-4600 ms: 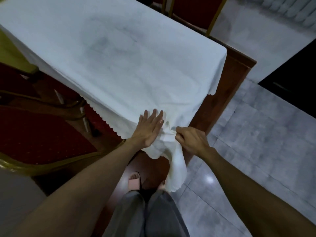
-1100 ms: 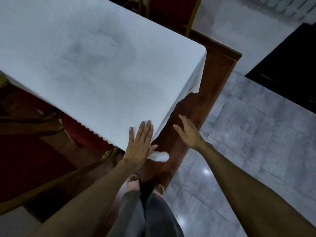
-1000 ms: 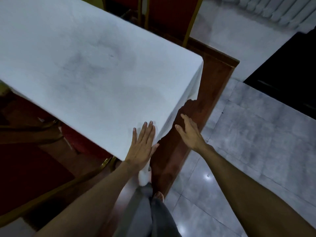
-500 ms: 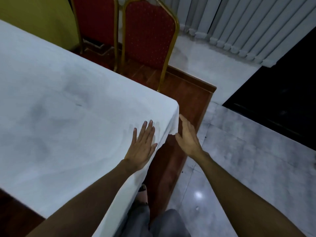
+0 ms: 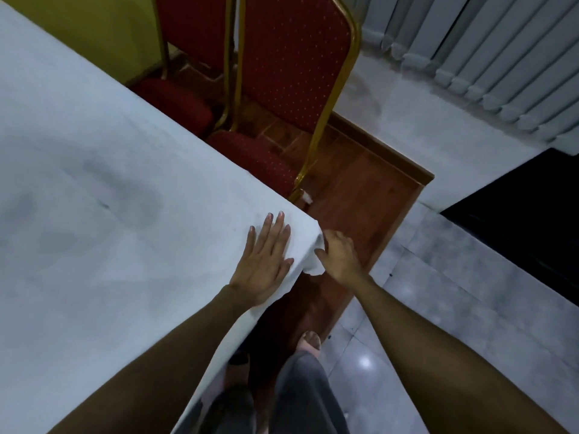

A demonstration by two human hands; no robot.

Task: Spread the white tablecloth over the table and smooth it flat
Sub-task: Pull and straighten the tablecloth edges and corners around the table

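The white tablecloth (image 5: pixel 103 195) covers the whole table top and lies mostly flat, with faint grey marks in the middle. My left hand (image 5: pixel 264 264) rests flat on the cloth near the table's right corner, fingers spread. My right hand (image 5: pixel 340 256) is just off that corner, its fingers curled around the hanging corner flap of the cloth (image 5: pixel 315 264). The table itself is hidden under the cloth.
Two red chairs with gold frames (image 5: pixel 291 79) stand behind the table on a raised wooden floor platform (image 5: pixel 369 195). Grey tiled floor (image 5: pixel 470 292) lies to the right, with white vertical blinds (image 5: pixel 488 54) and a dark opening (image 5: pixel 529 211) beyond. My legs and feet (image 5: pixel 300 386) are below.
I have moved along the table edge toward the far right corner. My left hand slid along the cloth, and my right hand has closed on the hanging corner.
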